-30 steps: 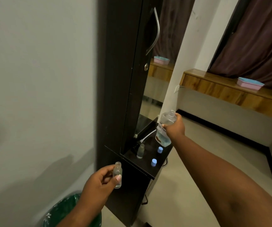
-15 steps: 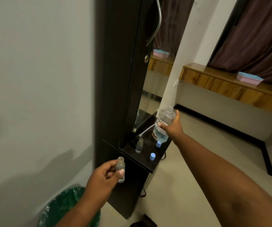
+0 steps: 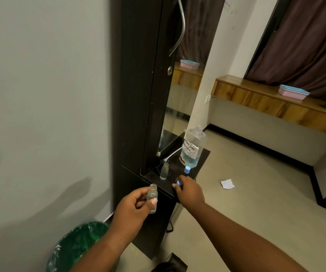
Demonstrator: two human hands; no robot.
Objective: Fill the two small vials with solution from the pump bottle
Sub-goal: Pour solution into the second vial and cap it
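Observation:
My left hand (image 3: 133, 206) holds a small clear vial (image 3: 152, 198) upright and uncapped, in front of the dark shelf (image 3: 201, 161). A second open vial (image 3: 164, 171) stands on the shelf by the mirror. The large clear bottle (image 3: 192, 148) with a handwritten label and bluish liquid stands uncapped on the shelf. Its white pump tube (image 3: 171, 156) lies beside it. My right hand (image 3: 189, 190) pinches a small blue cap (image 3: 178, 182) at the shelf's front edge. Another blue cap (image 3: 187, 169) stands near the bottle's base.
The shelf belongs to a tall dark cabinet with a mirror door (image 3: 179, 91). A green-lined bin (image 3: 78, 248) stands below left. A scrap of paper (image 3: 227, 183) lies on the floor. A wooden ledge (image 3: 275, 101) carries a pink box (image 3: 293, 92).
My right hand set the big bottle down on the shelf, let go of it, and moved forward to the near blue cap. The left hand keeps its vial.

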